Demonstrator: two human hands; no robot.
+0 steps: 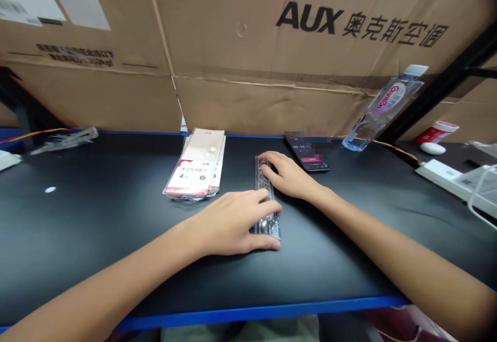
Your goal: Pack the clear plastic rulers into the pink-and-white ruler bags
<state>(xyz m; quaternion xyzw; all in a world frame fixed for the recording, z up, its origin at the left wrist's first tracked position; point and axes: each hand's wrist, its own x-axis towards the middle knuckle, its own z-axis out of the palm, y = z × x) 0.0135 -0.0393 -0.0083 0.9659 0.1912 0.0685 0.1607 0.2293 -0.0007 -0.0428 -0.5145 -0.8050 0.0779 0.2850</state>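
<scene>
A clear plastic stencil ruler lies lengthwise on the black table, pointing away from me. My left hand is shut around its lower half, with the fingers over it and the thumb along the near end. My right hand grips its far end with curled fingers. To the left of the ruler, a stack of packaged stationery sets in clear sleeves lies apart from both hands. Beyond my right hand, a black smartphone lies with its screen lit, and it shows a timer.
A clear water bottle lies tilted against large cardboard boxes along the back of the black table. A white power strip sits at the right, with a red-and-yellow wire behind it. A blue front edge runs below my arms.
</scene>
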